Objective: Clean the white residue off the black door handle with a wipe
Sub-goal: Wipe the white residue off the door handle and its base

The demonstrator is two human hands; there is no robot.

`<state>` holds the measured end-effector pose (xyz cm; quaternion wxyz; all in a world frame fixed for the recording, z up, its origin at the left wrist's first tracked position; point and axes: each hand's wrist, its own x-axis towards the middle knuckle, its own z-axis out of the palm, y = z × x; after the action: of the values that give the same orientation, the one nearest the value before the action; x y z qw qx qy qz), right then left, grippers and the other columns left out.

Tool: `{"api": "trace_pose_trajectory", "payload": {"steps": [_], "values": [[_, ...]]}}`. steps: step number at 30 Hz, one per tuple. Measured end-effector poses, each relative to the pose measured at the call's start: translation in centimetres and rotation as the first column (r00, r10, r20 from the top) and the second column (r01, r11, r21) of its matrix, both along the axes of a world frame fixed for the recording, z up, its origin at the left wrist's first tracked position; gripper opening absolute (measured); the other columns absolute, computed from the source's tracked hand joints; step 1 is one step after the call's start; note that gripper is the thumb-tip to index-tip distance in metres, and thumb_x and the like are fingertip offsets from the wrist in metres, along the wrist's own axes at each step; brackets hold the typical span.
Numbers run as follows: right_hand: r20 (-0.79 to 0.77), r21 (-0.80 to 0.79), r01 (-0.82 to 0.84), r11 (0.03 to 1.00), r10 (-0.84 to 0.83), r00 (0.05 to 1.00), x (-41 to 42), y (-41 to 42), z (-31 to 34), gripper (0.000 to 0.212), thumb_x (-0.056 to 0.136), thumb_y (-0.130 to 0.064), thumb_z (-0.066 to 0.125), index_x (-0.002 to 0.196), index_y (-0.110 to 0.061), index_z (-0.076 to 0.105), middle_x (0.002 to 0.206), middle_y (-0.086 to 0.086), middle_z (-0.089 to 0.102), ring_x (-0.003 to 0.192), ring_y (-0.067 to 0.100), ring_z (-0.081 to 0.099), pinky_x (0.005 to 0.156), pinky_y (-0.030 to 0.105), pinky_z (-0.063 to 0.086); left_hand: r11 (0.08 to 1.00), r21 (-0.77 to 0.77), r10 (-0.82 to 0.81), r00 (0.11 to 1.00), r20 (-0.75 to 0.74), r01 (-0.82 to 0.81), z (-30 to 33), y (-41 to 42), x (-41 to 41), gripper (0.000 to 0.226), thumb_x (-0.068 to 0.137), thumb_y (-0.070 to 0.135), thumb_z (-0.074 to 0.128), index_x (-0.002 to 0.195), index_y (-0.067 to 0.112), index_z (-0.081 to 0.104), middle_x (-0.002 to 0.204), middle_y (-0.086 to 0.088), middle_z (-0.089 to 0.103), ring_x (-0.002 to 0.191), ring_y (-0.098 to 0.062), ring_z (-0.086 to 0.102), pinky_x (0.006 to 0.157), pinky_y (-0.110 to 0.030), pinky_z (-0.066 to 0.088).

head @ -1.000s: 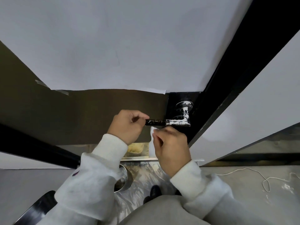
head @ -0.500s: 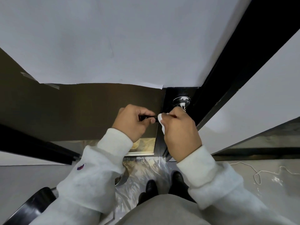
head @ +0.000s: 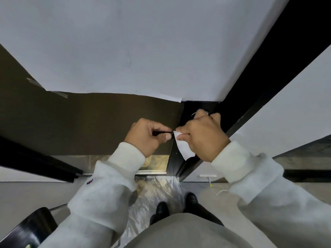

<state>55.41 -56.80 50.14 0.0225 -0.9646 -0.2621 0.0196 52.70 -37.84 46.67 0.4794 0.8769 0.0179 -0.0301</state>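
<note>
At 9 o'clock of the right hand (head: 202, 135), the handle (head: 162, 132) runs horizontally; left hand (head: 146, 136) grips its free end, right clamps the wipe (head: 182, 147), residue probably hidden beneath.

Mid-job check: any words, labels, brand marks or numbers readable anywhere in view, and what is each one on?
No readable text anywhere in this view.
Small red and blue emblem on the left sleeve: a logo patch, too small to read any letters.
White sheet on the door: blank, no print visible.
Wipe in the right hand: plain white.
Door handle, gripped by the left hand: no marking visible.
</note>
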Motion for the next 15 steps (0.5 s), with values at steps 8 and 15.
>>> {"api": "trace_pose_trajectory", "payload": {"steps": [8, 15], "values": [[0.099, -0.059, -0.177, 0.982, 0.182, 0.978, 0.9, 0.4, 0.2, 0.003, 0.084, -0.028, 0.071, 0.081, -0.028, 0.072, 0.074, -0.004, 0.048, 0.097, 0.028, 0.048, 0.078, 0.037, 0.021, 0.999, -0.029, 0.033, 0.999, 0.014, -0.033, -0.1, -0.4, -0.4, 0.013, 0.081, 0.029, 0.079, 0.093, 0.033, 0.079, 0.085, 0.018, 0.076, 0.091, -0.005, 0.07, 0.092, -0.038, 0.055], [0.617, 0.126, -0.349, 0.929, 0.202, 0.761, -1.9, -1.5, -4.7, 0.016, 0.091, -0.007, 0.064, 0.102, -0.001, 0.074, 0.097, 0.01, 0.073, 0.087, 0.031, 0.058, 0.073, 0.04, 0.037, 0.995, -0.012, 0.096, 0.994, 0.054, -0.096, -0.1, -0.9, -0.7, 0.013, 0.079, 0.029, 0.082, 0.091, 0.033, 0.079, 0.088, 0.017, 0.076, 0.095, -0.004, 0.069, 0.094, -0.035, 0.055]]}}
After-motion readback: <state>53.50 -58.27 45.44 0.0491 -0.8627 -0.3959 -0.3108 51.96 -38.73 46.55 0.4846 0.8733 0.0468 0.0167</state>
